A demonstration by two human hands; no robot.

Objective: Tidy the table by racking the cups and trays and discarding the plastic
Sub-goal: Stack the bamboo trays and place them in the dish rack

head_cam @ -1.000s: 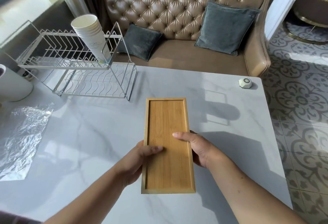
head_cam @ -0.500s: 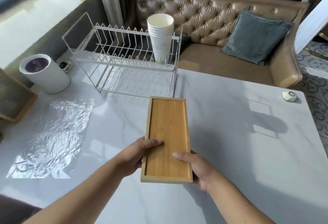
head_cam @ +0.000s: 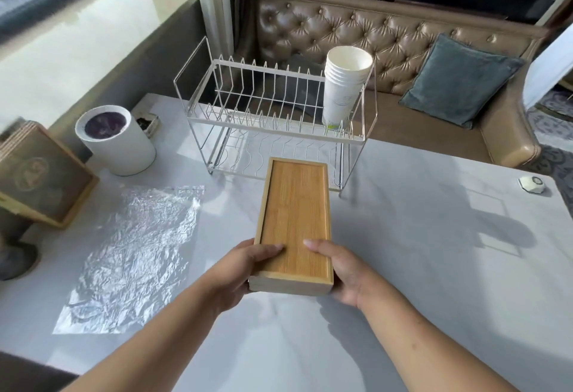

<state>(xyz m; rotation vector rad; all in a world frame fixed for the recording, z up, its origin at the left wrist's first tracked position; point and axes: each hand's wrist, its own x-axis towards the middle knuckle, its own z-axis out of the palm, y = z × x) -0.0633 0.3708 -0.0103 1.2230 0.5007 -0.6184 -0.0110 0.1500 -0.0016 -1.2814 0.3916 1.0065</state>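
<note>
- Well, the big grey table fills most of the view, with sun and shadows on it.
- Behind the table is a brown sofa with buttons on its back.
- A white wire rack stands on the far side of the table, just in front of the sofa. It has a top shelf and a low shelf.
- A crinkly, see-through plastic sheet lies flat on the table to the left, well apart from the hands.
- A blue-grey cushion leans on the sofa to the right of the rack.
- A wooden stand sits at the left edge of the table.
- The wooden tray is in the middle, held up over the table. Its far end points at the low shelf of the rack.
- A round white bin with a dark inside stands on the table, left of the rack and behind the plastic sheet.
- Some white paper cups sit one inside the other, mouths up, at the right end of the top shelf.
- The person's left hand grips the near left corner of the tray, thumb on top and fingers tucked under.
- The right hand grips the near right corner the same way.
- A small white thing lies near the table's right edge.
</note>
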